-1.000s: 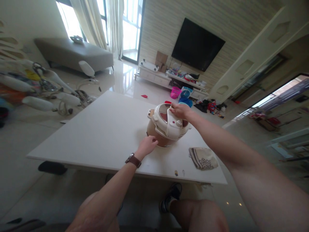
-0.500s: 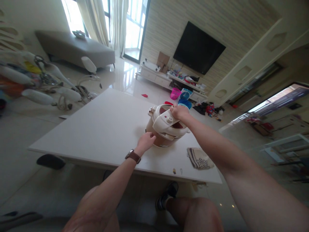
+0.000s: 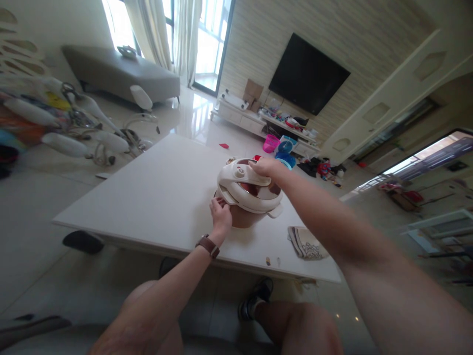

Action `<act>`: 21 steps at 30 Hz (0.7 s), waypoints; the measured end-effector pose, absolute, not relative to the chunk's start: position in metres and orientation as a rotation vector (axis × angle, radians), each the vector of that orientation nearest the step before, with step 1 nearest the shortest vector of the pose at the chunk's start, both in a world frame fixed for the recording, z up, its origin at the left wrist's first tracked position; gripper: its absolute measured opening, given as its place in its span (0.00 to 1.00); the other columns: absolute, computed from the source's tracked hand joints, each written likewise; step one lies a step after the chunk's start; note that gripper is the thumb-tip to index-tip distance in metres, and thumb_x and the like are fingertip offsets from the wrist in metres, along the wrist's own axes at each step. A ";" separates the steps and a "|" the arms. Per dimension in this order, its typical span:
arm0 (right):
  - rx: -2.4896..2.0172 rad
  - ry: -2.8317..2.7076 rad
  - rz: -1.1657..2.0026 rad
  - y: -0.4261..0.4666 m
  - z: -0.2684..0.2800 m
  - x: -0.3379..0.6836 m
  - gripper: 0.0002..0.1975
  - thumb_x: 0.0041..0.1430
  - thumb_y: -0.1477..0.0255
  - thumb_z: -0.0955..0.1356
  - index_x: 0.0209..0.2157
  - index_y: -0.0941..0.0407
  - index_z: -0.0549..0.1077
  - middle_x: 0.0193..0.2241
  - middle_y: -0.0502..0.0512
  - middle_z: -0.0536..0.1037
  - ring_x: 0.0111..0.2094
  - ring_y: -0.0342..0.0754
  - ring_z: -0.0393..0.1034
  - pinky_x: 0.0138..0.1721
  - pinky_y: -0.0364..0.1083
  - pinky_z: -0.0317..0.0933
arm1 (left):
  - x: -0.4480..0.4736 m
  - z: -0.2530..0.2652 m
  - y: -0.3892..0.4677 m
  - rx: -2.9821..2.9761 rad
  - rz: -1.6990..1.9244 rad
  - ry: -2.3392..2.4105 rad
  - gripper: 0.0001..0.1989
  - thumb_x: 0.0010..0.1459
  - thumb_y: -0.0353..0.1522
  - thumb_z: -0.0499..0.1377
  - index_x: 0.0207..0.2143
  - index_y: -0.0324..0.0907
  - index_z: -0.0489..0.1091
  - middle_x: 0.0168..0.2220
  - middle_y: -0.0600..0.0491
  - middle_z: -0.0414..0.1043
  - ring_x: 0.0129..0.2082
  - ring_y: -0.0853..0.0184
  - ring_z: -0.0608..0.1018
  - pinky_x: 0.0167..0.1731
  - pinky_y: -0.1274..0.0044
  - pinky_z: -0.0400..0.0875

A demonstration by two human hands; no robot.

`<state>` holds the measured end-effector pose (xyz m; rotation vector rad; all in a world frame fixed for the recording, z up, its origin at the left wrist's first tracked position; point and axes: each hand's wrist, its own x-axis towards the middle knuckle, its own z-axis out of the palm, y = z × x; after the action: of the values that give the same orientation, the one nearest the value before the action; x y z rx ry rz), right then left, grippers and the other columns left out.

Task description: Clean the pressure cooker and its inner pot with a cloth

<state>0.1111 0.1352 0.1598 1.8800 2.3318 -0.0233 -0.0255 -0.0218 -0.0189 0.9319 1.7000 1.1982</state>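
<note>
A cream-and-brown lidded pot [image 3: 248,217], apparently a pressure cooker, stands on the white table [image 3: 148,187]. Its cream lid [image 3: 254,199] has dark see-through windows and a broad bar handle [image 3: 236,173] with a small knob. Reaching over the top, my right hand [image 3: 265,167] is closed around the far end of that bar. My left hand [image 3: 220,214], below a brown watch [image 3: 208,245], rests against the pot's left side; its fingers are curled at the rim beside a side grip, partly hidden.
A folded patterned cloth [image 3: 306,242] and two small items [image 3: 268,261] lie near the table's front right. Beyond the table are a pink basket [image 3: 271,143] and blue things [image 3: 285,157] on the floor. A white exercise bike-like frame [image 3: 99,128] stands left.
The lid's bar and knob have turned clockwise, the knob now lying to the left. My right hand has shifted left with the bar; my left hand has moved against the pot's left side.
</note>
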 end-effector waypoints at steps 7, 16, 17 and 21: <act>0.643 2.845 0.240 0.129 0.176 0.165 0.24 0.69 0.55 0.62 0.54 0.59 0.75 0.54 0.67 0.76 0.54 0.59 0.69 0.57 0.55 0.61 | 0.004 -0.016 -0.045 0.962 1.348 1.579 0.37 0.54 0.25 0.58 0.67 0.41 0.53 0.66 0.39 0.59 0.70 0.52 0.60 0.72 0.58 0.53; 0.487 2.954 0.609 0.139 0.152 0.165 0.19 0.65 0.60 0.61 0.44 0.57 0.76 0.43 0.66 0.79 0.45 0.60 0.69 0.42 0.54 0.55 | 0.005 -0.029 -0.042 0.936 1.408 1.538 0.38 0.50 0.25 0.61 0.64 0.41 0.57 0.62 0.40 0.61 0.69 0.49 0.61 0.72 0.56 0.53; 0.502 2.946 0.609 0.137 0.152 0.164 0.19 0.64 0.60 0.61 0.44 0.57 0.76 0.43 0.65 0.80 0.44 0.60 0.69 0.43 0.55 0.54 | 0.003 -0.030 -0.040 0.923 1.409 1.529 0.38 0.48 0.24 0.61 0.63 0.42 0.59 0.61 0.40 0.61 0.68 0.48 0.62 0.71 0.56 0.53; 0.679 2.901 0.580 0.129 0.154 0.155 0.19 0.62 0.61 0.62 0.43 0.57 0.77 0.42 0.65 0.80 0.43 0.60 0.69 0.44 0.55 0.54 | -0.012 -0.036 -0.022 0.825 1.507 1.438 0.36 0.44 0.22 0.60 0.58 0.45 0.65 0.57 0.44 0.65 0.63 0.50 0.68 0.68 0.57 0.60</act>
<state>0.1546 0.1291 0.1544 0.6788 2.9015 0.5803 -0.0124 -0.0221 -0.0362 0.8245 1.4378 1.5068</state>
